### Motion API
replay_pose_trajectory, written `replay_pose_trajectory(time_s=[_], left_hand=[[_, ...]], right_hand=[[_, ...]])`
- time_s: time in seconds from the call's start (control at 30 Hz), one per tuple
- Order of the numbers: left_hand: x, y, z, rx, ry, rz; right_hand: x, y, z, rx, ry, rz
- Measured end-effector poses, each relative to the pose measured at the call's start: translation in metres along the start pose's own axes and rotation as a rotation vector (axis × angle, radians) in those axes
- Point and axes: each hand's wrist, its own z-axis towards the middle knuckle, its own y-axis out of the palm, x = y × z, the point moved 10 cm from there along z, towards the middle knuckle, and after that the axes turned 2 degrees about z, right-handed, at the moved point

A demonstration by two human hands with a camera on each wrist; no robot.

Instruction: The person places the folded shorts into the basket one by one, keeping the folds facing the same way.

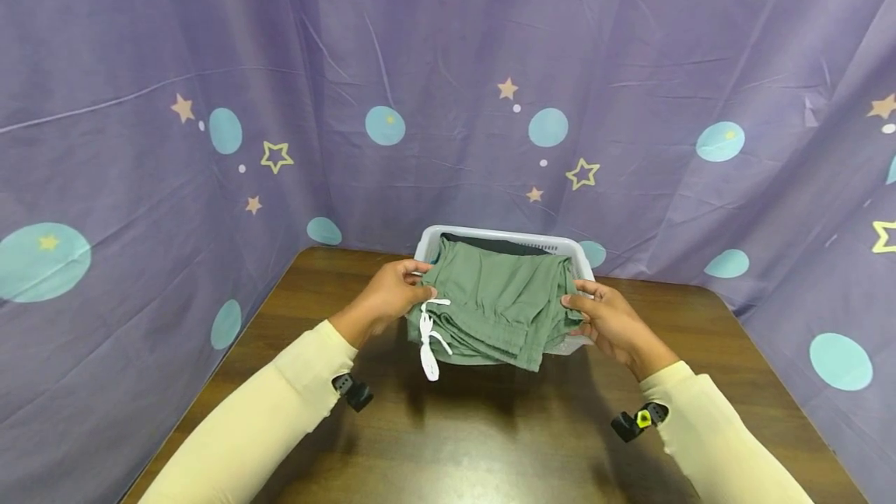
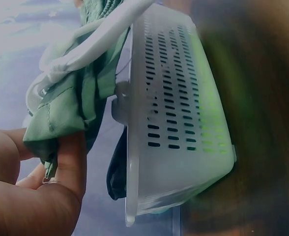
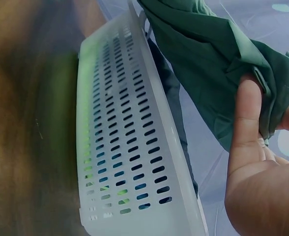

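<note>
Matt green cloth shorts (image 1: 493,302), perforated plastic basket (image 1: 574,255)

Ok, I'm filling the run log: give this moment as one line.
left hand: grips folded green shorts | right hand: grips shorts' other side | shorts: over white basket | surface: wooden table

From my head view the light is even and soft, coming from above, with a pale glare patch on the counter (image 1: 448,481) near its front edge and soft shadows under both sleeves. Straight lines bow toward the frame corners. Both wrist views are washed out, and the counter behind the basket (image 2: 179,123) smears into brown blur.
</note>
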Motion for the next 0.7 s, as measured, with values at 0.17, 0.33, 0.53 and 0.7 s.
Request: replay_pose_trajectory(time_s=[0.17,0.33,0.53,0.7], left_hand=[[0.006,0.000,0.017,0.041,0.003,0.023],[0.005,-0.001,0.033,0.066,-0.026,0.044],[-0.001,0.000,0.049,0.078,-0.043,0.020],[-0.002,0.002,0.059,0.091,-0.035,0.016]], right_hand=[[-0.003,-0.010,0.015,0.058,-0.024,0.040],[-0.005,-0.012,0.027,0.073,-0.023,0.096],[-0.006,-0.015,0.038,0.101,-0.017,0.128],[-0.005,-0.022,0.048,0.178,-0.005,0.134]])
